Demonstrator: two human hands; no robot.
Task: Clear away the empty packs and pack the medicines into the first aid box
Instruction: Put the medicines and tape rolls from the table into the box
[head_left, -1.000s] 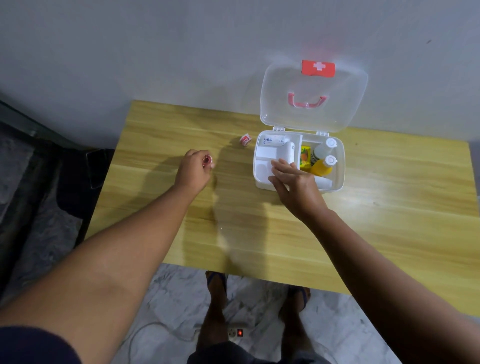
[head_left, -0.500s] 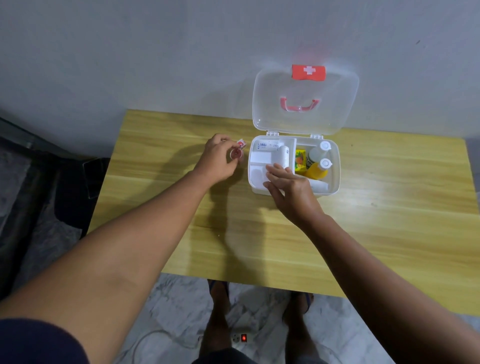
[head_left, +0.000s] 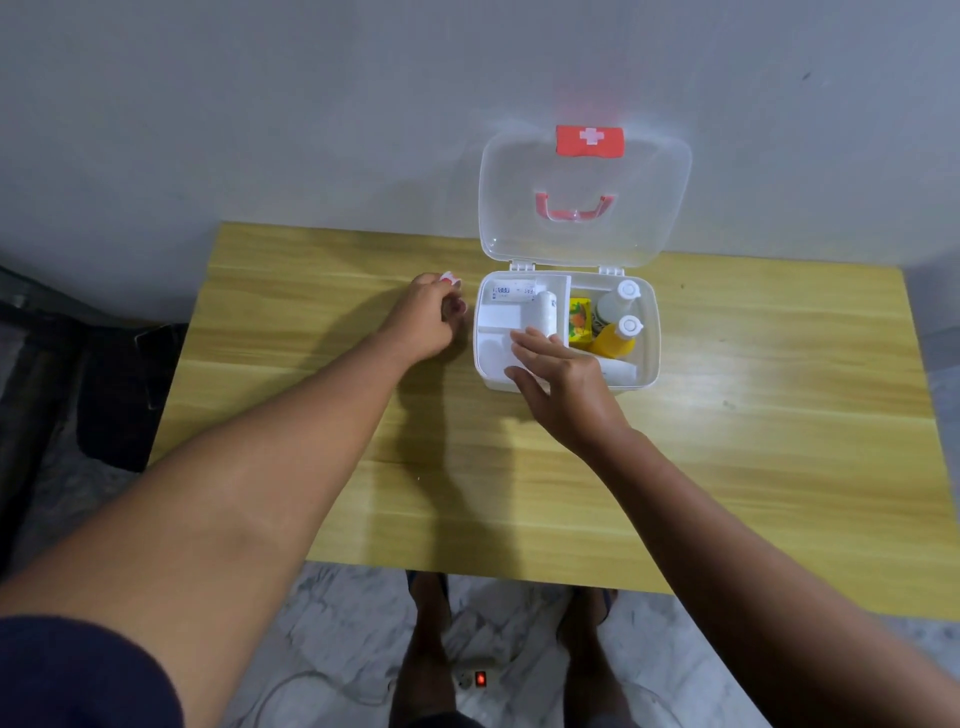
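Observation:
The white first aid box (head_left: 652, 332) stands on the wooden table (head_left: 779, 441), its clear lid (head_left: 584, 192) open against the wall. Inside lie a white carton (head_left: 511, 293), a white roll (head_left: 545, 312), a yellow pack (head_left: 581, 319), a white bottle (head_left: 618, 301), a yellow bottle (head_left: 618, 340) and a white tube (head_left: 621, 370). My left hand (head_left: 428, 319) is curled just left of the box, with a small red-and-white item (head_left: 451, 279) at its fingertips and something reddish tucked in its fingers. My right hand (head_left: 561, 384) rests with spread fingers on the box's front left rim.
The grey wall runs right behind the table. Dark objects (head_left: 119, 395) lie on the floor to the left. My feet and a power strip (head_left: 478, 678) with a red light are below the table's near edge.
My left hand has travelled right and away from me to the small red-and-white item beside the box and closed around it. My right hand has stayed on the box's front rim.

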